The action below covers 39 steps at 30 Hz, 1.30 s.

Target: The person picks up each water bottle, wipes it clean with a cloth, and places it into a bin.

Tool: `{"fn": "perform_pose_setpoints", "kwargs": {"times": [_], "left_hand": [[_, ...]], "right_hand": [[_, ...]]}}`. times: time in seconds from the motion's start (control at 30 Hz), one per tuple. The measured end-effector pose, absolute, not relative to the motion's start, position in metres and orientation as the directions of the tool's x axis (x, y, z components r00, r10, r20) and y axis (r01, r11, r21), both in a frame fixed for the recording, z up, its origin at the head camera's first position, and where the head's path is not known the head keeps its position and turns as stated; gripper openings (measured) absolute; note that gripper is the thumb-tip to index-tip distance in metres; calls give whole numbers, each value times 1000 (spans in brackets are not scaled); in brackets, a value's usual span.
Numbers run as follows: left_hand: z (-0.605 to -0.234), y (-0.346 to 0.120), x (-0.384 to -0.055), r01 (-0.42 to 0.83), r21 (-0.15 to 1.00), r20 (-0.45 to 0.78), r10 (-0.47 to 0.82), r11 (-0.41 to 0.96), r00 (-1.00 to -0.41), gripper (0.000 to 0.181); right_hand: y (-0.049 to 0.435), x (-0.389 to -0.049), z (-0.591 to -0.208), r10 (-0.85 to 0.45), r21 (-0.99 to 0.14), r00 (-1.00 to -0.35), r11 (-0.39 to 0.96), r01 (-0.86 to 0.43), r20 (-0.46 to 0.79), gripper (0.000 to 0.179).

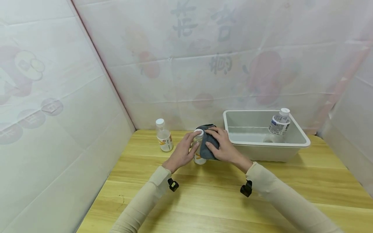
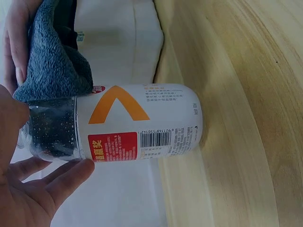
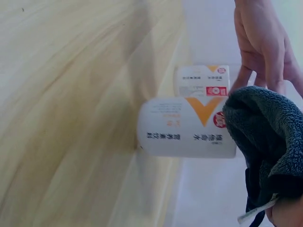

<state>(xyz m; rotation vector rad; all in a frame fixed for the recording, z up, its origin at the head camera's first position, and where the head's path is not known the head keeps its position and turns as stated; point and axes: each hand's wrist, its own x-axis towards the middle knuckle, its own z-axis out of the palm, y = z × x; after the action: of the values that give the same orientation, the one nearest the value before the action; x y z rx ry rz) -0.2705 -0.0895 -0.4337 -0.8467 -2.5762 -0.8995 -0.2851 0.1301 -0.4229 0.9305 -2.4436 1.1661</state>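
My left hand [image 1: 183,152] grips a clear plastic bottle [image 1: 199,159] with a white cap by its upper part, thumb on one side and fingers round the other. The bottle stands upright at the table, and the left wrist view shows its white label with an orange V shape, a red patch and a barcode. In my right hand [image 1: 225,148] is a dark grey-blue cloth [image 1: 208,149], pressed against the bottle's upper side. The cloth [image 3: 267,127] hangs in folds over the top of the label in the right wrist view. Droplets show on the bottle's clear shoulder.
A similar white-capped bottle [image 1: 165,141] stands to the left, near the back edge of the wooden table [image 1: 201,207]. At the right sits a pale grey plastic bin [image 1: 262,152], with another bottle [image 1: 279,125] leaning inside. White printed sheets [image 1: 180,87] enclose the back and sides.
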Motion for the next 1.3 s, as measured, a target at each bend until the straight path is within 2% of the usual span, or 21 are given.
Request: {"fn": "perform_pose_setpoints", "kwargs": {"times": [0.4, 0.6, 0.77, 0.9, 1.3], "left_hand": [[-433, -87, -270, 613, 456, 436, 438, 645, -786, 47], [-433, -88, -269, 606, 453, 435, 431, 654, -790, 47], [-434, -88, -270, 617, 469, 446, 433, 632, -783, 47], [-435, -88, -271, 599, 491, 424, 427, 632, -798, 47], [-434, -87, -270, 612, 425, 458, 425, 667, -781, 46]], "right_hand": [[119, -285, -427, -515, -597, -748, 464, -654, 419, 70], [117, -285, -427, -533, -570, -736, 478, -668, 417, 70], [117, -285, -428, -527, -564, -755, 511, -649, 391, 69], [117, -284, -427, -529, -573, -765, 519, -634, 368, 68], [118, -286, -432, -535, -583, -756, 497, -643, 377, 67]]}}
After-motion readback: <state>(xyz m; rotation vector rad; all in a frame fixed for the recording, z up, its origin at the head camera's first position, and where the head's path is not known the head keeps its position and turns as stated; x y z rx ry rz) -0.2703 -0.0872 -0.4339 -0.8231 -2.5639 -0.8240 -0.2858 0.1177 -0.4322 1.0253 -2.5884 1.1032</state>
